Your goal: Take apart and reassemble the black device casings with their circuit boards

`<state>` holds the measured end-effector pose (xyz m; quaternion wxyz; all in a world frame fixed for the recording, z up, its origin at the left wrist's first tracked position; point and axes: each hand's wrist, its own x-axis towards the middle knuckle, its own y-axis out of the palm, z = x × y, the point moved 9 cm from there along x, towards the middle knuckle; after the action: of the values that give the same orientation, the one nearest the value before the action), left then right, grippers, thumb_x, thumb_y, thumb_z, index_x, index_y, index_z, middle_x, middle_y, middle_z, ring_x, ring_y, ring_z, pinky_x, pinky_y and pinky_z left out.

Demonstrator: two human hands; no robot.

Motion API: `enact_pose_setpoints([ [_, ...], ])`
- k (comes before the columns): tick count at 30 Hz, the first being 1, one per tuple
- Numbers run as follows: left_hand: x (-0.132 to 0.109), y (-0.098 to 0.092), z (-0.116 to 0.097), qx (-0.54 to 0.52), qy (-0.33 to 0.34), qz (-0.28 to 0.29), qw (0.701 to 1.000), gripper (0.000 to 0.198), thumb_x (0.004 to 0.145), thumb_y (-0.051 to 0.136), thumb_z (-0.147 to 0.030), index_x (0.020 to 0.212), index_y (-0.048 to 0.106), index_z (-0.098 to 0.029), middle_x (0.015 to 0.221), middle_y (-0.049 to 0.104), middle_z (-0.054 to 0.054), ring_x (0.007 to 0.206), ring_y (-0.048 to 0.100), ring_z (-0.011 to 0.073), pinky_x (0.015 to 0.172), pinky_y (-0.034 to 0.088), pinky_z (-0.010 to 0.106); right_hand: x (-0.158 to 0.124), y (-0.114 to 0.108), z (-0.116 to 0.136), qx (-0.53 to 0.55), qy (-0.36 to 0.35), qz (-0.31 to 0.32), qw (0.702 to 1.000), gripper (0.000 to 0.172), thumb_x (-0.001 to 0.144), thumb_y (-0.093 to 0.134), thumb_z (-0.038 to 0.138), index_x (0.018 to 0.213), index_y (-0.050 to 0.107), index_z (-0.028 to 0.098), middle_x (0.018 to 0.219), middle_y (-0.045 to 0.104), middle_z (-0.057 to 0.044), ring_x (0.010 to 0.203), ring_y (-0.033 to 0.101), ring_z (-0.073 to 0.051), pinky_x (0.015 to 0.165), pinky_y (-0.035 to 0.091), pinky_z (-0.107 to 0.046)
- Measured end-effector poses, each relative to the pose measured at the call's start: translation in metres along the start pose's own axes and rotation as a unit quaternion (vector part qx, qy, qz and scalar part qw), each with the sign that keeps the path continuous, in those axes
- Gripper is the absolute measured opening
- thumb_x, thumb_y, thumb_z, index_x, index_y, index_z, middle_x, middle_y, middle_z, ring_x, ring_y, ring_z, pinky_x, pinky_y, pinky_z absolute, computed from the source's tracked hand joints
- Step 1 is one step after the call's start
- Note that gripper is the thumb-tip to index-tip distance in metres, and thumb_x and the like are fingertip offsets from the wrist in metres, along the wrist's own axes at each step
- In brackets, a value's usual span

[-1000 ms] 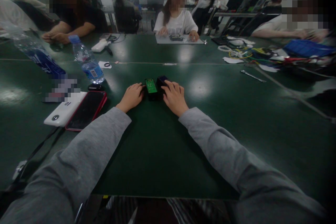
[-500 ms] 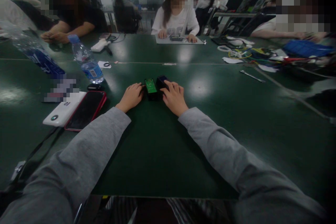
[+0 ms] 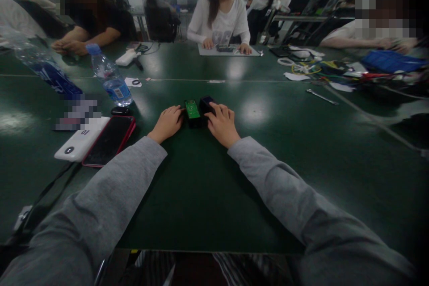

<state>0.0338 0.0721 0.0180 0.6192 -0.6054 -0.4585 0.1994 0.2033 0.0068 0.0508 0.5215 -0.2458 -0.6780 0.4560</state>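
A green circuit board (image 3: 192,110) sits in a small black housing, lying on the dark green table a forearm's length ahead. To its right lies a black case part (image 3: 207,102), tilted at an angle. My left hand (image 3: 168,123) rests on the table left of the board, palm down with fingers loosely bent; its fingertips come close to the housing, and whether they touch it I cannot tell. Over the near right side of the black case part is my right hand (image 3: 223,123), fingers apart, seemingly touching its edge without gripping it.
Left of my hands are a red-edged phone (image 3: 110,142), a white power bank (image 3: 80,140), a small black object (image 3: 120,111) and a water bottle (image 3: 115,85). A wrench (image 3: 322,97) lies right, before a heap of cables (image 3: 311,69). A person (image 3: 221,22) sits opposite.
Both my hands and the board stay where they were. The person opposite has shifted their head and upper body.
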Motion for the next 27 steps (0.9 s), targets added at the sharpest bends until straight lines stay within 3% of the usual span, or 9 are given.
enact_pose_setpoints([
  [27, -0.0006, -0.0021, -0.0014, 0.006, 0.001, -0.011, 1.0, 0.037, 0.102, 0.043, -0.027, 0.134, 0.058, -0.015, 0.145, 0.056, 0.015, 0.136, 0.052, 0.028, 0.114, 0.042, 0.052, -0.0003, 0.0017, 0.0008, -0.021, -0.008, -0.01, 1.0, 0.03, 0.096, 0.05, 0.017, 0.121, 0.067, 0.02, 0.152, 0.042, -0.011, 0.133, 0.035, -0.034, 0.102, 0.036, -0.051],
])
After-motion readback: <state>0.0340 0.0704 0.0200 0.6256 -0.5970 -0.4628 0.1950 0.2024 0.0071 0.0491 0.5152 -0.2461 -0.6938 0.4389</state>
